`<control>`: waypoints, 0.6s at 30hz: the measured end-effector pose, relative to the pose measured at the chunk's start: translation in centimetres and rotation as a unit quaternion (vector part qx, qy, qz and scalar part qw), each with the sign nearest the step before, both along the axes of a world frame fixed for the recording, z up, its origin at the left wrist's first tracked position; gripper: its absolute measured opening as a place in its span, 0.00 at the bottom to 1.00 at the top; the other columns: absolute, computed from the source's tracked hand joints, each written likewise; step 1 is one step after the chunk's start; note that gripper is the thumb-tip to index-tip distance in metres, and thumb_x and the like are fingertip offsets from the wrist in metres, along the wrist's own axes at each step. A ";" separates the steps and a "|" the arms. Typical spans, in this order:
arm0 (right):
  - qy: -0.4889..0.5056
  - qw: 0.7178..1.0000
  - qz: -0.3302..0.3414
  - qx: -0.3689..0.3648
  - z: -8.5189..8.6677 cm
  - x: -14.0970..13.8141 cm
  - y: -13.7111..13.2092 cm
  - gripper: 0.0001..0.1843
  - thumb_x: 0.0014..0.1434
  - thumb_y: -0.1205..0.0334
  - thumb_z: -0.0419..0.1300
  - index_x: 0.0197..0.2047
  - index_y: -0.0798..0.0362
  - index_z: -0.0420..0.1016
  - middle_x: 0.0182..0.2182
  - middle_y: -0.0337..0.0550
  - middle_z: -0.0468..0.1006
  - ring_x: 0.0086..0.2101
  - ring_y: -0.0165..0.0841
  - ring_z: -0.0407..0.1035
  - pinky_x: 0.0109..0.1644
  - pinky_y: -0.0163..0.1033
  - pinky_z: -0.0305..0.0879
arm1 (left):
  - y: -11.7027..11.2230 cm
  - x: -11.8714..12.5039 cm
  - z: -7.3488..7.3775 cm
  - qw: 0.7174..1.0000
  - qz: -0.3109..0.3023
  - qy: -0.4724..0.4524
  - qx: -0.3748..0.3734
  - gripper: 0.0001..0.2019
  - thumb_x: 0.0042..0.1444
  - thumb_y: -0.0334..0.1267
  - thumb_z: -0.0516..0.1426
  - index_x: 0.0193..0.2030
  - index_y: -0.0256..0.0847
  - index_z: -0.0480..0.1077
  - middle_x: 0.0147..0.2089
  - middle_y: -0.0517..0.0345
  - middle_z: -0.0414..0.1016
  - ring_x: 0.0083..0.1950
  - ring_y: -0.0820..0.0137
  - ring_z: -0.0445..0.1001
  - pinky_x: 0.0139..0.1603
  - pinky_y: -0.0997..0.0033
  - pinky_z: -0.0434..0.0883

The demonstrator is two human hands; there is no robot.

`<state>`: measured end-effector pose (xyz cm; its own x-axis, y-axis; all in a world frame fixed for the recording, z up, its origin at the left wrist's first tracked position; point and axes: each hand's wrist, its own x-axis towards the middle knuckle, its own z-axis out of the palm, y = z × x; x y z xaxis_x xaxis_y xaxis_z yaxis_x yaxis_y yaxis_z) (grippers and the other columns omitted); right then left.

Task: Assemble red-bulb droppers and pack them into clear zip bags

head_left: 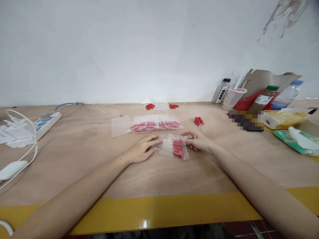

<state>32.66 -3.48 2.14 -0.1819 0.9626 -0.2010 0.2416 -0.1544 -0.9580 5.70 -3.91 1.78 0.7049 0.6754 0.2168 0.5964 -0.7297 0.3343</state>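
A small clear plastic bag (174, 147) full of red-bulbed droppers lies on the wooden table between my hands. My left hand (142, 150) rests flat on the bag's left end, fingers stretched out. My right hand (198, 142) pinches the bag's right edge, by the red bulbs. Beyond lie filled bags of droppers (156, 125) in a row, an empty clear bag (120, 125) to their left, and loose droppers (202, 125) to the right.
More red bulbs (150, 106) lie near the wall. A power strip (41, 126), cables and a white mouse (12, 169) sit at the left. Bottles (286, 95), a cup (233, 98), a paper bag and tissue packs (297, 141) crowd the right. A yellow strip (161, 212) lines the front edge.
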 end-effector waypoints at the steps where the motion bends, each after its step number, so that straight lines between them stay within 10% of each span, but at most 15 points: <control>1: 0.015 1.000 0.013 -0.010 0.2 0.1 -0.1 0.17 0.44 0.73 0.57 0.40 0.54 0.66 0.13 0.28 0.64 0.13 0.22 0.56 0.12 0.25 0.46 | 0.0 0.0 -0.1 1.000 0.012 -0.007 0.000 0.19 0.60 0.40 0.46 0.59 0.48 0.58 0.63 0.56 0.53 0.64 0.63 0.52 0.62 0.58 0.54; 7: 0.090 0.994 0.000 -0.069 1.2 0.1 -0.4 0.11 0.52 0.57 0.55 0.31 0.56 0.73 0.25 0.41 0.75 0.24 0.25 0.67 0.20 0.26 0.62 | 0.1 0.2 0.0 1.000 0.010 -0.025 0.006 0.19 0.60 0.39 0.47 0.58 0.47 0.59 0.62 0.55 0.57 0.61 0.65 0.57 0.60 0.60 0.58; 18: 0.160 0.982 0.049 -0.091 0.5 2.8 -0.3 0.10 0.45 0.65 0.65 0.25 0.55 0.65 0.21 0.39 0.76 0.23 0.30 0.72 0.26 0.34 0.71 | -0.5 0.1 0.0 0.979 0.091 -0.107 0.146 0.15 0.57 0.40 0.51 0.51 0.43 0.65 0.52 0.52 0.65 0.54 0.65 0.63 0.55 0.62 0.61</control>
